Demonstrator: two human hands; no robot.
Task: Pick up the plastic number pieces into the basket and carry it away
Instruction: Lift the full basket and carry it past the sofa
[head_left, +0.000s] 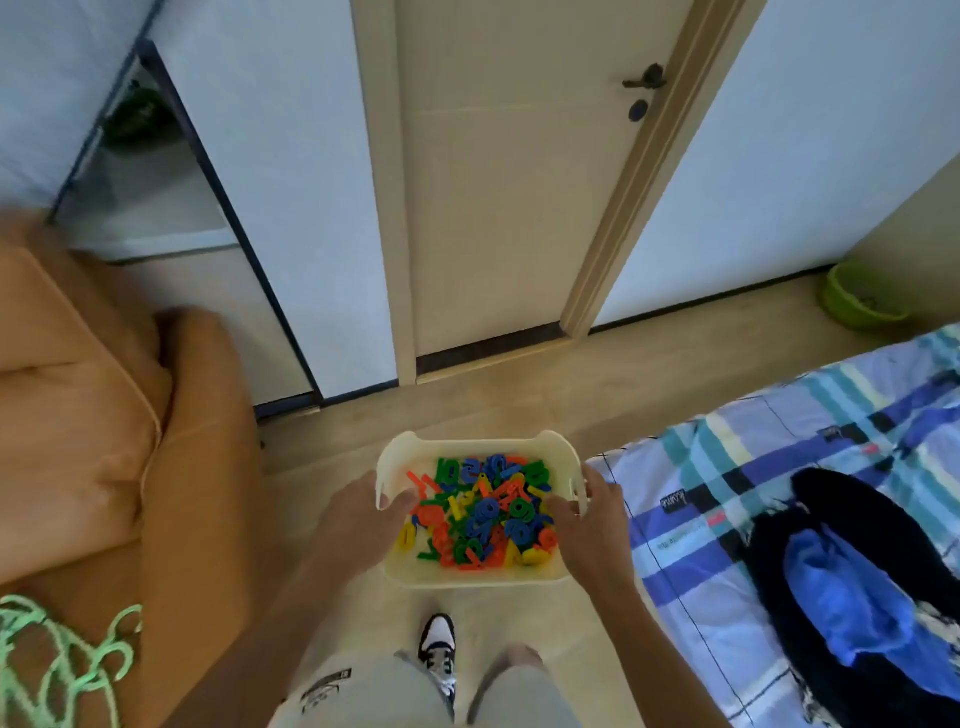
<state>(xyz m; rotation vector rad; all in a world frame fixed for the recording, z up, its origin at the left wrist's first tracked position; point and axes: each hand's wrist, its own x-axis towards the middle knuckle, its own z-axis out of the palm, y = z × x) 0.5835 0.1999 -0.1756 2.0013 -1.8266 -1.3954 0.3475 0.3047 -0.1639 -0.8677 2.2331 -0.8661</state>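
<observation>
Head view: A person stands on the pale floor holding a cream rectangular plastic basket (468, 576) level above it, open top up, its wider span running left to right and its far edge toward the closed beige door (498, 182). The left hand (358, 519) has its grip clamped on the left rim, thumb hooked inside; the right hand (592, 519) grips the right rim likewise. A jumbled heap of red, blue, green and yellow plastic number pieces (483, 514) fills the basket. An orange sofa (78, 389) stands left, a plaid-sheeted bed (727, 493) right.
</observation>
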